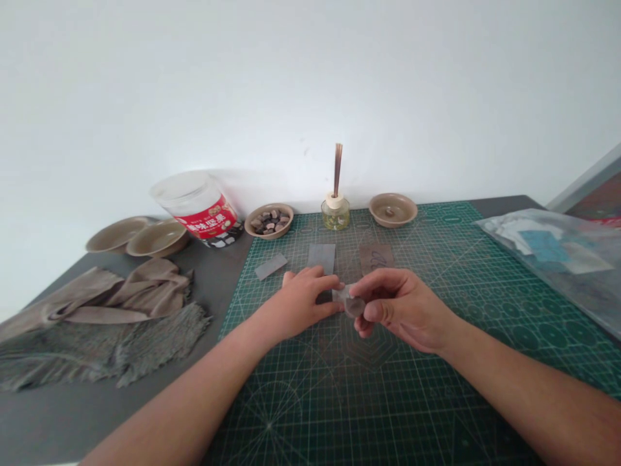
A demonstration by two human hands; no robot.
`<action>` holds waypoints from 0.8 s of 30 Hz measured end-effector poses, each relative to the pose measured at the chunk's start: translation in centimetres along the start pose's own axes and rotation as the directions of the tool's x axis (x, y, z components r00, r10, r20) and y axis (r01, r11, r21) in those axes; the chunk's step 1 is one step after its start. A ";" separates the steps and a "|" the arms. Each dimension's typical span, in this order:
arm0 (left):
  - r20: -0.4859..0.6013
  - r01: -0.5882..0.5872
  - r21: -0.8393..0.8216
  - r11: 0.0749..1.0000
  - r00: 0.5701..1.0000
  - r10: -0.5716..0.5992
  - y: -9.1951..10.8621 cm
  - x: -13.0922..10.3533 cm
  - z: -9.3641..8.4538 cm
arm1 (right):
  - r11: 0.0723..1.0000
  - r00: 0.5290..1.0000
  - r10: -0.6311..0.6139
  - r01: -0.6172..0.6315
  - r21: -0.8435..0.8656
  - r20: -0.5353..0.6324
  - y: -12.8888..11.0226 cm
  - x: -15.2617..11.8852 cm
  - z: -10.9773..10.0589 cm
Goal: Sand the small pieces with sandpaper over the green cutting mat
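Observation:
Over the green cutting mat [301, 414], my right hand [410, 310] pinches a small grey-brown stone [354, 307] between thumb and fingers. My left hand [308, 301] is closed at the fingertips on a small pale grey sheet [339, 295], perhaps sandpaper, which lies right beside the stone; whether they touch I cannot tell. Just beyond the hands lie a grey square sheet [323, 255] and a brown sheet [373, 257] with dark writing, partly behind my right hand. A narrow grey strip [271, 266] rests left of them.
At the back stand a bowl of stones [269, 222], a reed diffuser [336, 213] and another bowl [393, 210]. Leftward are a clear jar with a red label [206, 217], two tan bowls [158, 239] and a crumpled cloth [111, 323]. A plastic bag [557, 246] lies right.

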State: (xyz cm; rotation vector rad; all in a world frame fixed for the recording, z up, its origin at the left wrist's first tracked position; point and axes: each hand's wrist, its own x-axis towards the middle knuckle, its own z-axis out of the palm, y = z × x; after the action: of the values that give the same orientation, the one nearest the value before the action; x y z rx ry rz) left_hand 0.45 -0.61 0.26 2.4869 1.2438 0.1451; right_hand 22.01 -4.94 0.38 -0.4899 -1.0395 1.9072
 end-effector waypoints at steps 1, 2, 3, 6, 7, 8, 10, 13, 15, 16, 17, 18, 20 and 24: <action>-0.002 -0.002 0.000 1.000 1.000 0.002 0.0 0.0 0.0 | 1.000 1.000 -0.005 0.005 -0.013 -0.002 0.0 0.0 0.1; -0.003 -0.003 0.001 1.000 1.000 0.003 0.0 0.0 0.1 | 1.000 1.000 -0.010 0.010 -0.025 -0.005 0.0 -0.1 0.1; -0.003 -0.004 0.003 1.000 1.000 0.004 -0.1 0.1 0.1 | 0.999 1.000 -0.015 0.015 -0.035 -0.007 0.0 -0.1 0.2; 0.006 -0.002 0.007 1.000 1.000 0.002 -0.1 0.1 0.3 | 0.998 1.000 -0.011 0.010 -0.062 -0.013 -0.1 -0.3 0.2; 0.013 -0.003 0.008 1.000 1.000 0.003 -0.2 0.1 0.3 | 0.998 1.000 -0.003 0.002 -0.070 -0.016 -0.1 -0.3 0.2; 0.018 -0.005 0.009 1.000 1.000 0.005 -0.2 0.2 0.3 | 0.997 1.000 0.006 -0.007 -0.075 -0.020 -0.1 -0.3 0.2; 0.031 -0.010 0.009 1.000 0.999 0.010 -0.2 0.2 0.2 | 0.997 1.000 0.021 -0.022 -0.072 -0.016 -0.1 -0.4 0.2; 0.042 -0.009 0.015 1.000 0.999 0.008 0.0 0.2 -0.1 | 0.999 0.999 0.041 -0.040 -0.029 0.030 -0.2 -0.4 0.3; 0.048 -0.002 0.019 1.000 0.999 0.001 0.1 0.1 -0.3 | 0.998 0.996 0.061 -0.062 0.015 0.072 -0.3 -0.4 0.6; 0.053 -0.001 0.020 1.000 0.999 0.000 0.2 0.1 -0.3 | 0.996 0.993 0.070 -0.074 0.039 0.093 -0.4 -0.4 0.7; 0.057 -0.002 0.023 1.000 0.998 0.000 0.2 0.1 -0.4 | 0.994 0.990 0.078 -0.086 0.064 0.115 -0.5 -0.4 0.9; 0.058 -0.003 0.027 1.000 0.998 0.002 0.2 0.1 -0.4 | 0.991 0.987 0.084 -0.097 0.087 0.139 -0.5 -0.4 1.0; 0.050 -0.005 0.035 0.999 0.999 0.003 0.1 0.1 -0.2 | 0.985 0.979 0.097 -0.120 0.123 0.177 -0.6 -0.5 1.1; 0.035 -0.006 0.044 0.999 0.999 0.005 -0.1 0.2 0.0 | 0.980 0.970 0.119 -0.149 0.134 0.212 -0.6 -0.7 1.1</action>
State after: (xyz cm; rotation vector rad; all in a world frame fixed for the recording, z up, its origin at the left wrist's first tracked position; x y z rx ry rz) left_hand 0.50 -0.43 0.21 2.5194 1.2390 0.0767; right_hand 21.92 -5.85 1.41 -0.2896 -1.0043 2.1731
